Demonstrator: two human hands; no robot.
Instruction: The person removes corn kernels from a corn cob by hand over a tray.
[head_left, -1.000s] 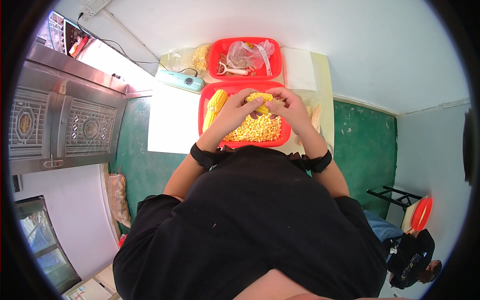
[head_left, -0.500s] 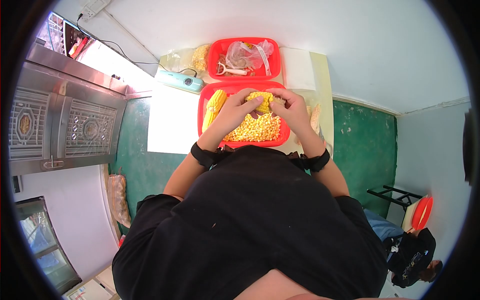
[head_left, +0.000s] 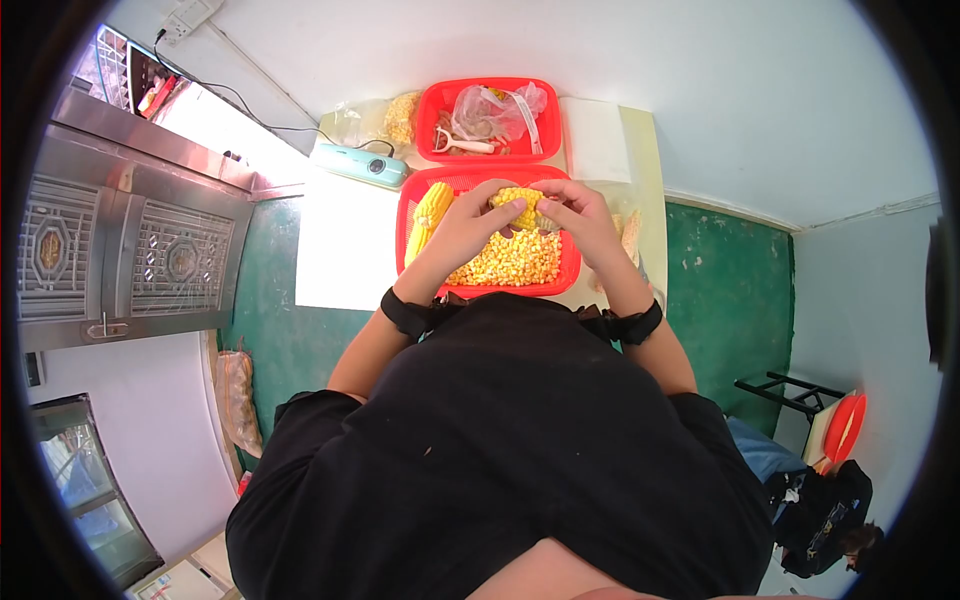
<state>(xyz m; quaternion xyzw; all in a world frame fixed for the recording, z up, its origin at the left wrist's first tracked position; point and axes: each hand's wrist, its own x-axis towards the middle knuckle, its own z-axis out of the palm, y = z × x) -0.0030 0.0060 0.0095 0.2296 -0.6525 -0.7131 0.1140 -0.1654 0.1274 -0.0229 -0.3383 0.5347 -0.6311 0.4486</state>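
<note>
Both hands grip one corn cob (head_left: 517,207) above a red basket (head_left: 403,215). My left hand (head_left: 474,217) is wrapped round its left end, the thumb lying on the yellow kernels. My right hand (head_left: 583,214) holds the right end, where part of the cob looks stripped, its thumb pressed near the edge of the kernels. Loose corn kernels (head_left: 508,262) fill the near part of the basket below the hands. Whole corn cobs (head_left: 431,208) lie at the basket's left side, beside my left hand. The fingertips behind the cob are partly hidden.
Behind stands a second red basket (head_left: 428,105) with a clear plastic bag (head_left: 490,108) and a white peeler (head_left: 465,145). A light-blue device (head_left: 360,164) with a cable lies at the left. Stripped cobs (head_left: 631,236) lie right of my right hand. Another person (head_left: 820,515) is at lower right.
Both hands stay on the cob. My right thumb has shifted slightly along it, and the cob has turned a little, so its stripped right end shows less.
</note>
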